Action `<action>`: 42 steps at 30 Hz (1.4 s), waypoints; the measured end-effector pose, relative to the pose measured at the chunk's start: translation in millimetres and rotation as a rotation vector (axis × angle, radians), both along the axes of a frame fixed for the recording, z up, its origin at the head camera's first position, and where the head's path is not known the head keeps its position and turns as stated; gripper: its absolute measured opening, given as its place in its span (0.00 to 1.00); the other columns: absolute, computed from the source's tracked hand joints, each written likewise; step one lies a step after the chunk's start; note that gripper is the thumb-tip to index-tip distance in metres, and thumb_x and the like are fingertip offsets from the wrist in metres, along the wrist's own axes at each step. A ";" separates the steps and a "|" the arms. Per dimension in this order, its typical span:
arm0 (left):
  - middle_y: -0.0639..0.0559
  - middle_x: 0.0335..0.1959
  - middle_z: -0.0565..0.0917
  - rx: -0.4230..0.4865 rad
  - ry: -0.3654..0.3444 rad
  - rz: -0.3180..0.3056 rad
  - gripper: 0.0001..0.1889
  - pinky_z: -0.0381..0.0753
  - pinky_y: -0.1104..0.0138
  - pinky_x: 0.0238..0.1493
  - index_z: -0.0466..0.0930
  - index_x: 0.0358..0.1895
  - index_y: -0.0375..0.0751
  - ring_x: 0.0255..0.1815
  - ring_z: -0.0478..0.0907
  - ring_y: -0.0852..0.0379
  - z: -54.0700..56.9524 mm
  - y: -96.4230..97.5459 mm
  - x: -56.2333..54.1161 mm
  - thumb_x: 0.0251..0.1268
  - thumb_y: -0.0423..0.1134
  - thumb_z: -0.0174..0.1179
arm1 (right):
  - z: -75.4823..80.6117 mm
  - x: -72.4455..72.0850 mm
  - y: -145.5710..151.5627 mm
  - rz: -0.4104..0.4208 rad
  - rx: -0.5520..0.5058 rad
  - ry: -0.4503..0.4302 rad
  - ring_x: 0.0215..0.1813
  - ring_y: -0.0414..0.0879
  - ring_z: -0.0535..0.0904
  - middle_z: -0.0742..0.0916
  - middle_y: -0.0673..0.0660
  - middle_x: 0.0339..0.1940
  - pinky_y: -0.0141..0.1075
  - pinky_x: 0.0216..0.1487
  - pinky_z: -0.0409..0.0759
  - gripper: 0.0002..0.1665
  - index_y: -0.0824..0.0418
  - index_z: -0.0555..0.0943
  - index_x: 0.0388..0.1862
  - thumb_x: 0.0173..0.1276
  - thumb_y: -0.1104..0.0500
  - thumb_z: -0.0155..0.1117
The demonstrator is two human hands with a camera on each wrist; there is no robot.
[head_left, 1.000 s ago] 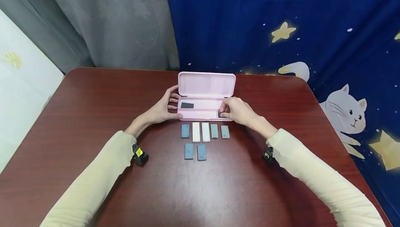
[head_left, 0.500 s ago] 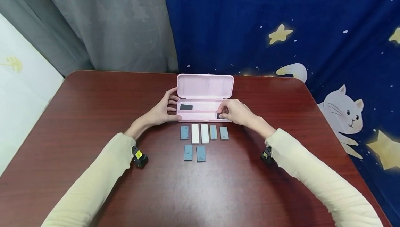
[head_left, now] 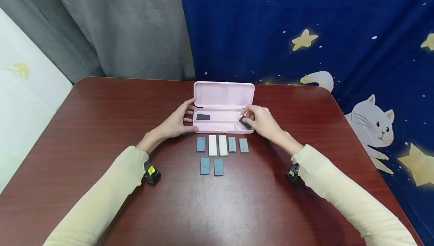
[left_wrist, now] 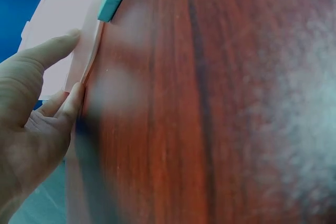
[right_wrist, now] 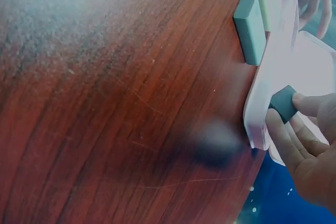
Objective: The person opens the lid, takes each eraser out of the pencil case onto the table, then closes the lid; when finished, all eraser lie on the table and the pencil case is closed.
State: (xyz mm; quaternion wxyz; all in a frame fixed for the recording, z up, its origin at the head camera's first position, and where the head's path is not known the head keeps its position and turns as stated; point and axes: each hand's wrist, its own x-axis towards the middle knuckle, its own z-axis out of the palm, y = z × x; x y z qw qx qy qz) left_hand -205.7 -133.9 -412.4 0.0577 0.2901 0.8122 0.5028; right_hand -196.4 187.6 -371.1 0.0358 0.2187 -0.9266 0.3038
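Note:
A pink pencil case [head_left: 214, 127] lies with its lid [head_left: 223, 94] raised at the back. My left hand [head_left: 174, 120] holds its left end, thumb at the front corner and fingers toward the hinge; the left wrist view shows this hand [left_wrist: 39, 95] against the case wall. Over the right end of the case, my right hand [head_left: 262, 121] pinches a small dark grey block [head_left: 245, 122] between thumb and fingers. In the right wrist view that block [right_wrist: 283, 103] is tilted. Another dark block [head_left: 203, 117] lies in the back compartment at the left.
In front of the case is a row of small blocks: a blue one [head_left: 201, 144], two white ones [head_left: 212, 145], a striped one [head_left: 232, 144] and a grey-blue one [head_left: 243, 145]. Two more blue blocks [head_left: 205, 166] lie nearer on the brown table [head_left: 135, 208]. Curtains hang behind.
My right hand has lifted the dark block from the right end of the front compartment and turned it aslant. My left hand stays at the case's left end.

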 end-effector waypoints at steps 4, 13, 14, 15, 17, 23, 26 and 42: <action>0.34 0.60 0.65 -0.008 -0.004 0.001 0.53 0.74 0.51 0.57 0.44 0.75 0.33 0.60 0.67 0.40 1.3 0.2 -1.9 0.50 0.27 0.72 | 2.0 2.3 2.5 -0.041 -0.100 0.001 0.29 0.45 0.81 0.85 0.56 0.28 0.34 0.30 0.79 0.08 0.64 0.83 0.41 0.62 0.69 0.68; 0.34 0.61 0.64 -0.012 -0.020 -0.003 0.54 0.73 0.50 0.58 0.42 0.76 0.34 0.59 0.66 0.40 0.3 -1.6 -2.5 0.51 0.27 0.72 | 6.0 24.8 1.2 -0.077 -0.333 -0.244 0.28 0.51 0.83 0.84 0.61 0.30 0.45 0.26 0.84 0.08 0.67 0.80 0.42 0.63 0.69 0.67; 0.34 0.61 0.63 -0.013 -0.018 -0.006 0.54 0.73 0.50 0.58 0.42 0.76 0.34 0.59 0.66 0.40 0.3 -1.6 -1.9 0.51 0.27 0.72 | 6.3 29.0 1.3 -0.082 -0.355 -0.277 0.28 0.51 0.84 0.84 0.61 0.30 0.46 0.27 0.84 0.09 0.67 0.80 0.42 0.63 0.69 0.67; 0.34 0.61 0.63 -0.012 -0.018 -0.006 0.54 0.73 0.50 0.58 0.42 0.76 0.34 0.59 0.66 0.40 1.2 -1.3 -1.3 0.51 0.27 0.72 | 6.4 33.1 1.3 -0.085 -0.372 -0.307 0.27 0.51 0.84 0.84 0.62 0.30 0.46 0.27 0.84 0.08 0.67 0.79 0.42 0.63 0.69 0.66; 0.34 0.61 0.63 -0.021 -0.015 -0.006 0.54 0.73 0.50 0.58 0.41 0.76 0.34 0.59 0.66 0.41 3.0 -1.0 -0.5 0.51 0.28 0.72 | 5.7 41.4 1.0 -0.084 -0.402 -0.371 0.26 0.52 0.84 0.84 0.63 0.30 0.46 0.28 0.84 0.09 0.68 0.78 0.42 0.64 0.68 0.66; 0.27 0.60 0.62 -0.086 -0.015 -0.002 0.53 0.73 0.49 0.57 0.39 0.74 0.25 0.59 0.64 0.35 32.7 6.0 15.4 0.52 0.24 0.70 | -0.5 69.2 -7.0 -0.068 -0.454 -0.520 0.26 0.52 0.82 0.83 0.63 0.30 0.46 0.27 0.84 0.09 0.70 0.78 0.41 0.63 0.70 0.66; 0.24 0.59 0.61 -0.086 -0.019 -0.007 0.51 0.73 0.47 0.57 0.39 0.73 0.22 0.58 0.64 0.32 42.1 9.6 22.1 0.51 0.22 0.69 | -5.1 83.7 -12.9 -0.069 -0.482 -0.578 0.26 0.49 0.82 0.82 0.62 0.29 0.46 0.27 0.84 0.08 0.71 0.77 0.40 0.62 0.72 0.65; 0.24 0.59 0.61 -0.072 -0.017 -0.008 0.51 0.72 0.46 0.56 0.40 0.72 0.20 0.58 0.63 0.31 40.0 9.7 22.0 0.51 0.20 0.68 | -22.1 114.7 -28.9 -0.060 -0.470 -0.665 0.27 0.52 0.84 0.82 0.62 0.31 0.42 0.30 0.85 0.10 0.72 0.75 0.43 0.64 0.71 0.62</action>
